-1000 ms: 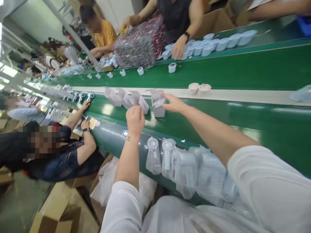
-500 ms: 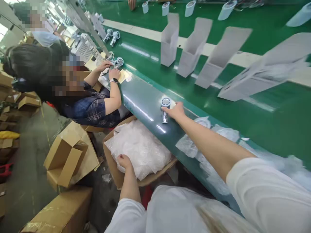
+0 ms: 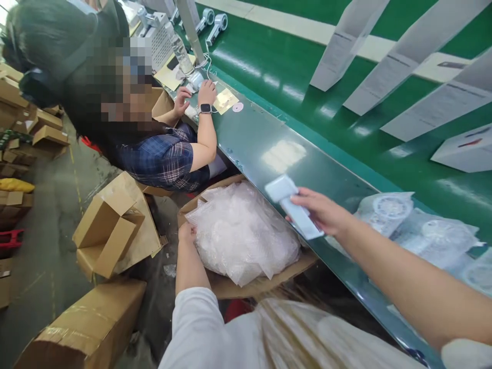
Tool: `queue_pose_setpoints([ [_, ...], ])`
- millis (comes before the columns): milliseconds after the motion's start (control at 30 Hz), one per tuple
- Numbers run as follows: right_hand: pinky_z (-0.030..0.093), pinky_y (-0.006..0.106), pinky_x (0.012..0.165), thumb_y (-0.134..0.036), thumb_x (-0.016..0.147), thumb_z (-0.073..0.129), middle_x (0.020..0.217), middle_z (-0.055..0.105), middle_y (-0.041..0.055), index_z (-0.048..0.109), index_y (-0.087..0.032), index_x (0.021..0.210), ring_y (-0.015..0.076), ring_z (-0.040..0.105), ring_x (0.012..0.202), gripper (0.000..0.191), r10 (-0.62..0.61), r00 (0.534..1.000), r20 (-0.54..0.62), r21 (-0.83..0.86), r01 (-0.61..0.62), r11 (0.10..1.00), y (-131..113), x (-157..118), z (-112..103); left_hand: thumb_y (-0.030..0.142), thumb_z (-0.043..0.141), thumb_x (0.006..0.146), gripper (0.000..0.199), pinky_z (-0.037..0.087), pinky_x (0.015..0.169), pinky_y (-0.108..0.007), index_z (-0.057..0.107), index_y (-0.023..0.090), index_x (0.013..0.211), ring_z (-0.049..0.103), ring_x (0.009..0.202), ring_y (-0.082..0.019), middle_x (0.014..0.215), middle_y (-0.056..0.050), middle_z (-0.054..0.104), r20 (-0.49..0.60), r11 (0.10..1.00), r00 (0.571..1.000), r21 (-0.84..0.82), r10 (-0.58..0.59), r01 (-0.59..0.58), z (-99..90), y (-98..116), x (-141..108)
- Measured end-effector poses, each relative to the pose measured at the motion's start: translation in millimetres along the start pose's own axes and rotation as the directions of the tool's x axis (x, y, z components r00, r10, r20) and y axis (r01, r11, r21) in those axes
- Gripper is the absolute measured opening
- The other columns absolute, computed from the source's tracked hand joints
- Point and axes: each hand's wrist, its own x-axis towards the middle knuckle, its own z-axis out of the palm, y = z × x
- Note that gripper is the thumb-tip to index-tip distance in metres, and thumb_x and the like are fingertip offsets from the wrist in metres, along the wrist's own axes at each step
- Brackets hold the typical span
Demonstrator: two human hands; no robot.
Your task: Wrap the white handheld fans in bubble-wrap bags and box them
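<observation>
In my right hand [image 3: 325, 209] is a pale blue handheld fan [image 3: 302, 218], gripped by its handle and raised over the edge of the bench. Its round head points away to the left, slightly blurred. My left hand [image 3: 187, 231] is down at the left rim of a carton, fingers closed at the edge of the bubble wrap bags [image 3: 246, 230] heaped there. The fingertips are partly hidden, but they appear to pinch a bag. Right of my right forearm, several bagged fans [image 3: 392, 207] lie on the green bench [image 3: 253, 138].
A co-worker in a plaid shirt [image 3: 161, 164] sits at the left, both hands on a small pale device [image 3: 195, 79]. White upright boxes [image 3: 357, 41] stand along the green belt. Two fans [image 3: 217, 28] lie farther up. Open cardboard boxes [image 3: 111, 246] cover the floor at left.
My right hand has lifted the fan off the bench and turned it over. My left hand has moved slightly left and up to the bags' edge. The view has shifted.
</observation>
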Motion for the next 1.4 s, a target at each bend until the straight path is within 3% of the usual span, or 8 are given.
queue_pose_setpoints([
  [167, 0.058, 0.03, 0.055, -0.026, 0.06, 0.083, 0.087, 0.065, 0.0001, 0.053, -0.021, 0.109, 0.0143, 0.063, 0.065, 0.058, 0.216, 0.909, 0.357, 0.049, -0.249, 0.967, 43.5, -32.0, 35.1, 0.02, 0.07, 0.075, 0.037, 0.049, 0.071, -0.027, 0.06, 0.014, 0.109, 0.061, 0.082, -0.015, 0.097, -0.005, 0.064, 0.103, 0.993, 0.993, -0.096, -0.057, 0.067, 9.7, -2.5, -28.0],
  [333, 0.057, 0.028, 0.055, -0.029, 0.061, 0.083, 0.087, 0.067, 0.004, 0.051, -0.018, 0.1, 0.0167, 0.066, 0.071, 0.052, 0.276, 0.86, 0.429, 0.089, -0.345, 0.935, 79.2, -31.4, 53.9, 0.017, 0.077, 0.057, 0.069, 0.044, 0.074, -0.023, 0.052, 0.026, 0.121, 0.06, 0.083, -0.012, 0.097, -0.002, 0.062, 0.22, 0.907, 0.971, -0.421, 0.099, 0.003, 40.7, -0.4, -77.5],
  [667, 0.056, 0.028, 0.059, -0.032, 0.061, 0.083, 0.086, 0.068, 0.0012, 0.048, -0.023, 0.117, 0.016, 0.067, 0.066, 0.067, 0.416, 0.832, 0.367, -0.22, -0.357, 0.908, 71.1, -48.9, 71.0, 0.024, 0.073, 0.072, 0.017, 0.039, 0.083, -0.029, 0.058, 0.015, 0.074, 0.055, 0.087, -0.017, 0.08, -0.005, 0.061, -0.254, 0.958, 0.954, -0.195, 0.157, -0.21, 82.6, 9.4, -109.4],
  [833, 0.057, 0.031, 0.053, -0.029, 0.059, 0.083, 0.083, 0.067, -0.0016, 0.022, -0.03, 0.143, 0.0178, 0.066, 0.06, 0.104, 0.45, 0.804, 0.389, -0.337, -0.33, 0.882, 56.8, -53.2, 86.3, 0.038, 0.074, 0.072, 0.026, 0.044, 0.079, -0.028, 0.065, 0.015, 0.082, 0.058, 0.086, -0.018, 0.083, -0.003, 0.065, 0.311, 0.898, 0.844, -0.097, 0.437, -0.43, 79.5, 0.6, -157.9],
  [933, 0.059, 0.032, 0.054, -0.029, 0.064, 0.081, 0.088, 0.067, 0.0022, 0.032, -0.027, 0.139, 0.0209, 0.069, 0.072, 0.09, 0.463, 0.805, 0.371, -0.336, -0.348, 0.875, 55.4, -51.7, 88.6, 0.04, 0.066, 0.078, 0.029, 0.046, 0.073, -0.028, 0.07, 0.012, 0.083, 0.061, 0.077, -0.017, 0.078, -0.003, 0.067, 0.58, 0.921, 0.716, -0.234, 0.389, -0.312, 69.7, -6.0, -179.6],
  [1000, 0.059, 0.029, 0.056, -0.029, 0.068, 0.078, 0.095, 0.068, 0.0062, 0.043, -0.023, 0.131, 0.0222, 0.069, 0.082, 0.072, 0.448, 0.815, 0.368, -0.325, -0.339, 0.883, 59.3, -50.2, 85.6, 0.038, 0.067, 0.077, 0.027, 0.046, 0.072, -0.028, 0.07, 0.011, 0.082, 0.06, 0.074, -0.016, 0.077, -0.004, 0.068, 0.605, 0.923, 0.703, -0.318, 0.374, -0.217, 64.3, -8.7, -184.3],
  [1200, 0.057, 0.026, 0.056, -0.028, 0.065, 0.076, 0.089, 0.069, 0.0072, 0.057, -0.015, 0.105, 0.0185, 0.069, 0.076, 0.046, 0.373, 0.843, 0.388, -0.2, -0.318, 0.927, 91.4, -36.7, 64.2, 0.028, 0.07, 0.069, 0.025, 0.046, 0.067, -0.029, 0.063, 0.014, 0.088, 0.059, 0.069, -0.016, 0.079, -0.004, 0.065, 0.422, 0.916, 0.878, -0.398, 0.225, -0.044, 96.5, -20.2, -181.4],
  [1400, 0.056, 0.025, 0.051, -0.032, 0.06, 0.08, 0.084, 0.066, 0.0036, 0.055, -0.017, 0.099, 0.018, 0.067, 0.073, 0.049, 0.339, 0.874, 0.347, -0.014, -0.357, 0.934, 112.6, -45.1, 39.1, 0.021, 0.057, 0.079, 0.007, 0.042, 0.084, -0.035, 0.05, 0.02, 0.079, 0.054, 0.088, -0.021, 0.082, -0.004, 0.056, -0.003, 0.974, 0.985, -0.143, 0.174, -0.173, 109.7, -37.9, -166.7],
])
